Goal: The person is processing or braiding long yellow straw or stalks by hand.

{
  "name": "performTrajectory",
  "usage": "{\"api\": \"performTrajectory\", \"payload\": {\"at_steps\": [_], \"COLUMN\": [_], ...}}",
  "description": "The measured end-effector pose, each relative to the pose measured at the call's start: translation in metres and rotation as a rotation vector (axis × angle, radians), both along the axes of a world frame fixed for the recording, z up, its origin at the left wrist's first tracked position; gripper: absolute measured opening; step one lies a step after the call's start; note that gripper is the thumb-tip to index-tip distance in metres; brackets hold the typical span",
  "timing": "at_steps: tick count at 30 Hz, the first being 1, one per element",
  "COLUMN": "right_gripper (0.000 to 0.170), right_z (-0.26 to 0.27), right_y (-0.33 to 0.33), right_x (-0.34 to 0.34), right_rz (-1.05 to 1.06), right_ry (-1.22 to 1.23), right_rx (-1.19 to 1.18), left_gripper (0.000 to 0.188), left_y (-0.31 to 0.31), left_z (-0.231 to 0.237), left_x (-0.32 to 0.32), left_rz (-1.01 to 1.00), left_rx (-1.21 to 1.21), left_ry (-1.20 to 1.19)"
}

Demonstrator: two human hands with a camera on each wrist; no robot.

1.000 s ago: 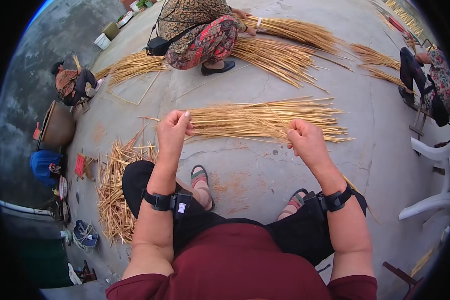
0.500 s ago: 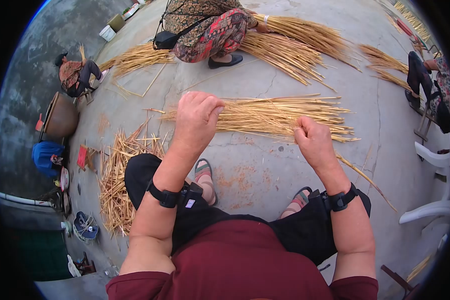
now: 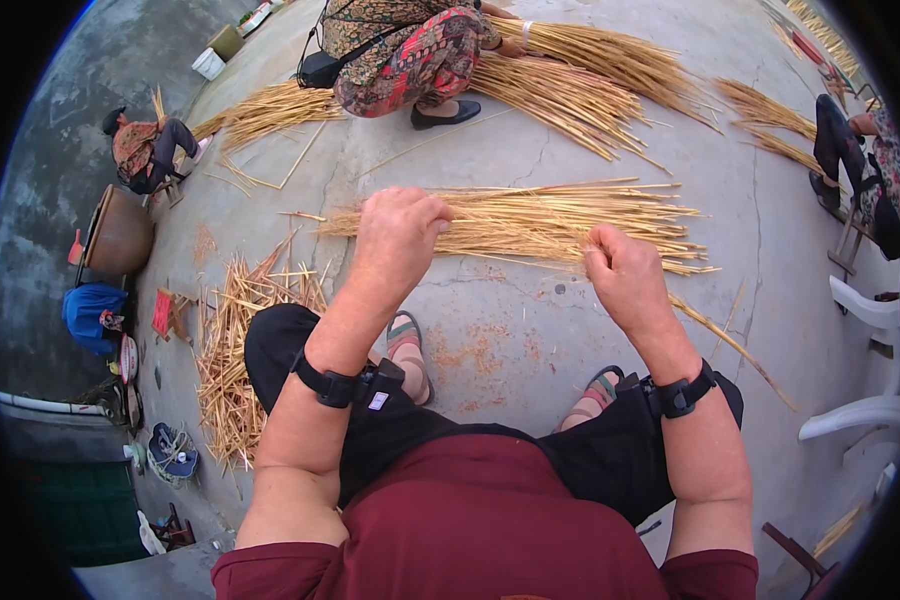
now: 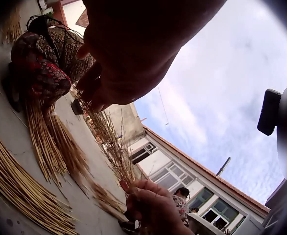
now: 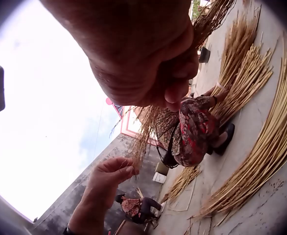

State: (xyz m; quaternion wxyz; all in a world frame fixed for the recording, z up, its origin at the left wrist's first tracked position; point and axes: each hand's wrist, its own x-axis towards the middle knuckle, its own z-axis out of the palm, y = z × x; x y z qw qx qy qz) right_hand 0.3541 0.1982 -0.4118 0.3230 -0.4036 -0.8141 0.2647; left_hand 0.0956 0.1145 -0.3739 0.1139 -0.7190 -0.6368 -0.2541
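Observation:
My left hand [image 3: 400,232] is raised in front of me with its back up. In the right wrist view its thumb and fingertips pinch the feathery seed-head end of some straw stalks [image 5: 142,132]. My right hand [image 3: 625,275], curled with the thumb against the fingers, grips the same stalks farther along. Their bare stem end [image 3: 735,345] juts out to the lower right, past the right wrist. Thin tops stretch between both hands in the left wrist view. Beyond the hands a loose bundle of straw [image 3: 530,215] lies across the concrete floor, partly hidden by them.
A heap of short straw pieces [image 3: 235,380] lies by my left knee. Ahead, a squatting person [image 3: 420,60] handles larger straw bundles [image 3: 580,105]. Other people sit far left and far right. White plastic chairs [image 3: 860,415] stand at right; a brown pot [image 3: 120,235] is at left.
My left hand has moved right, nearer the right hand, and turned back-up. The stem end below my right hand has become more visible. Over the last half second both hands hold nearly still.

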Motion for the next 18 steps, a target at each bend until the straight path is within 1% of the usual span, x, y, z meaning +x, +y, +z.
{"api": "performTrajectory", "payload": {"at_steps": [6, 9, 12, 17, 18], "right_gripper": [0.009, 0.009, 0.009, 0.011, 0.012], "right_z": [-0.002, -0.003, -0.004, 0.0, -0.002], "right_y": [0.001, 0.001, 0.002, -0.005, -0.005], "right_x": [-0.001, -0.001, 0.0, -0.007, -0.008], "right_rz": [-0.003, -0.002, 0.013, 0.078, 0.09], "right_ry": [0.008, 0.006, 0.0, 0.021, 0.024], "right_rx": [-0.013, 0.0, -0.033, -0.212, -0.215], "left_gripper": [0.008, 0.009, 0.008, 0.009, 0.009], "left_y": [-0.002, -0.003, -0.002, 0.004, 0.005], "left_z": [-0.001, 0.0, 0.0, -0.008, -0.009], "left_x": [-0.002, -0.002, 0.003, 0.009, 0.009], "left_rz": [-0.027, -0.06, -0.044, 0.077, 0.101], "left_rx": [-0.028, -0.003, -0.007, 0.132, 0.155], "left_ry": [0.024, 0.074, 0.092, 0.157, 0.17]}}
